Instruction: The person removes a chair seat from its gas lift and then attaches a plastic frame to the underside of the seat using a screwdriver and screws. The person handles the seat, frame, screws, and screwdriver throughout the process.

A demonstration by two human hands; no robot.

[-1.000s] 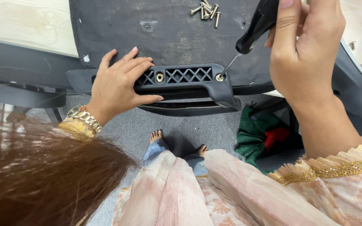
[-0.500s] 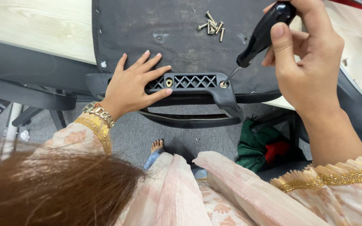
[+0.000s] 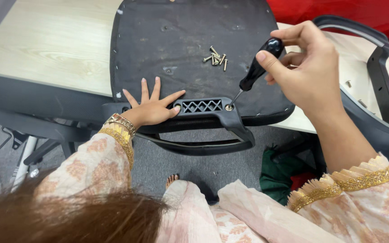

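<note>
Right hand [image 3: 313,74]: closed around the black handle of a screwdriver [image 3: 253,74], thumb on its upper part, shaft slanting down to the left.
Screwdriver tip: on a screw [image 3: 228,107] at the right end of the armrest bracket [image 3: 202,106], below and left of the right hand.
Left hand [image 3: 151,108]: flat, fingers spread wide, holding nothing; palm presses on the bracket's left end, fingertips on the seat underside [image 3: 190,27].
Armrest [image 3: 203,144]: black loop hanging off the table edge, just below both hands.
Loose screws [image 3: 216,57]: small pile on the seat, left of the right hand, beyond the left.
Second armrest [image 3: 376,96]: right of the right hand, on the table [image 3: 50,45].
</note>
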